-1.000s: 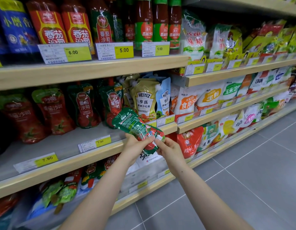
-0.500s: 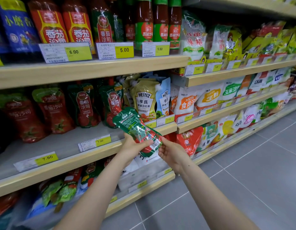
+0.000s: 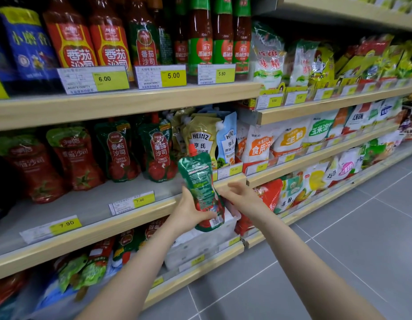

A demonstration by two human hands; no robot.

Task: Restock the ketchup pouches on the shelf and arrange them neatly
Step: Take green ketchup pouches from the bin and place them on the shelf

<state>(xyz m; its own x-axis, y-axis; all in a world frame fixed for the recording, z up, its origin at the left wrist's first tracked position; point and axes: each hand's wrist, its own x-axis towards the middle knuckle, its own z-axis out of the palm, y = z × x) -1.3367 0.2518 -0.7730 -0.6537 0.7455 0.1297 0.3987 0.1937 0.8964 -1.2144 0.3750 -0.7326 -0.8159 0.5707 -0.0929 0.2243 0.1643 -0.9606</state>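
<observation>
A green and red ketchup pouch [image 3: 201, 188] with a red cap stands nearly upright in front of the middle shelf [image 3: 89, 236], its back label toward me. My left hand [image 3: 189, 213] grips its lower half. My right hand [image 3: 241, 196] is just right of the pouch, fingers apart, holding nothing; whether it touches the pouch I cannot tell. On the middle shelf two dark green ketchup pouches [image 3: 118, 151] [image 3: 157, 153] stand side by side, with two red ketchup pouches [image 3: 75, 158] further left.
Heinz pouches [image 3: 201, 139] stand right of the green ones. Ketchup bottles [image 3: 108, 35] fill the top shelf above yellow price tags. More pouches [image 3: 85, 271] lie on the bottom shelf. Bagged starch and seasonings [image 3: 290, 139] fill the shelves to the right. Grey tiled floor [image 3: 339, 250] lies below.
The pouch has turned from lying slanted to nearly upright and risen toward the shelf. My right hand has let go of its bottom end and opened beside it.
</observation>
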